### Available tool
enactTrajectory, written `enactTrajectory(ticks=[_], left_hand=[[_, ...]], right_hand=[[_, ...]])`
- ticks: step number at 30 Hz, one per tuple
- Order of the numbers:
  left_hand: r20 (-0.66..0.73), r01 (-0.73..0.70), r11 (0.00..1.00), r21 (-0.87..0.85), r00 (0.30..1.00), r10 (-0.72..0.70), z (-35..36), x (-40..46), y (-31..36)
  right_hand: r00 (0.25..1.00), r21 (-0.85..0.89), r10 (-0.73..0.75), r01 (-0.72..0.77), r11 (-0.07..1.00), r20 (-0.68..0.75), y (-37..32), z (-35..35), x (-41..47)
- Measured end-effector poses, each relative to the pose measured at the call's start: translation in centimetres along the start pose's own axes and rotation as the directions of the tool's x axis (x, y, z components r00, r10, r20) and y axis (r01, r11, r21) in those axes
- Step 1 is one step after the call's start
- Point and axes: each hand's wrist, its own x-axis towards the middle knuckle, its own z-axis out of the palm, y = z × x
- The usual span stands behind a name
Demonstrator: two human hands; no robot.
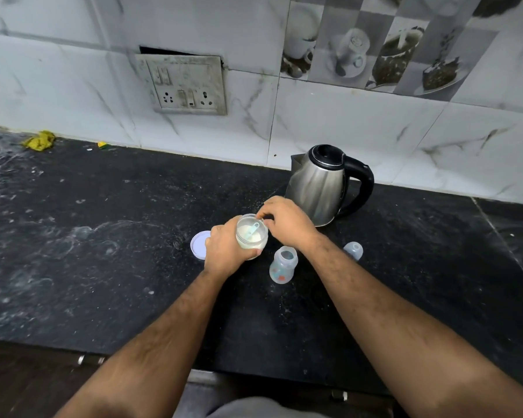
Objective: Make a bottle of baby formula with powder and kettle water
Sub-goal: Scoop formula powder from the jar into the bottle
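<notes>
Wrapped around the side of the powder jar (pixel 252 236), the left hand (pixel 227 251) holds it lifted or tipped slightly toward the camera, its open mouth showing pale formula powder (pixel 249 233) inside. The right hand (pixel 286 223) reaches over the rim and pinches the end of a light blue scoop (pixel 252 230), whose bowl lies in the powder. The jar's lid (pixel 198 243) lies flat on the dark counter (pixel 103 236), just left of the holding hand. The baby bottle (pixel 283 265) stands open and upright on the counter just beside the jar, to its right and nearer the camera, and it looks empty. Its teat cap (pixel 354 250) sits apart, further right. The steel kettle (pixel 323 185) stands behind the hands with its lid shut. The step in hand appears to be taking up a measure of powder. To do it well, the person would probably dig the scoop in fully, level it against the jar rim rather than leaving it heaped, and carry it low to the bottle mouth, keeping the jar close so spills fall back inside. The bottle's neck is narrow, so tipping slowly, centred over the opening, should keep powder off the counter, which already shows scattered white specks.
</notes>
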Motion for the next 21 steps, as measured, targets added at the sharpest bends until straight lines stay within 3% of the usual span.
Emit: enactTrajectory(ticks=[3,8,12,21], left_hand=[[0.063,-0.043,0.998,0.040,0.997,0.040,-0.3,0.0,0.0],[0.107,-0.084,0.994,0.066,0.991,0.077,-0.2,0.5,-0.3],[0.109,-0.101,0.993,0.065,0.990,0.094,-0.1,0.7,-0.3],[0.120,-0.125,0.991,0.045,0.986,0.119,0.0,0.7,0.1]], right_hand=[[0.989,-0.193,0.003,0.027,0.981,0.150,-0.2,0.8,1.3],[0.969,-0.453,-0.007,0.122,0.883,0.247,-0.7,1.7,2.4],[0.972,-0.570,0.059,0.083,0.817,0.226,-1.0,2.4,2.8],[0.977,-0.636,0.149,-0.017,0.772,0.154,-1.1,3.4,2.7]])
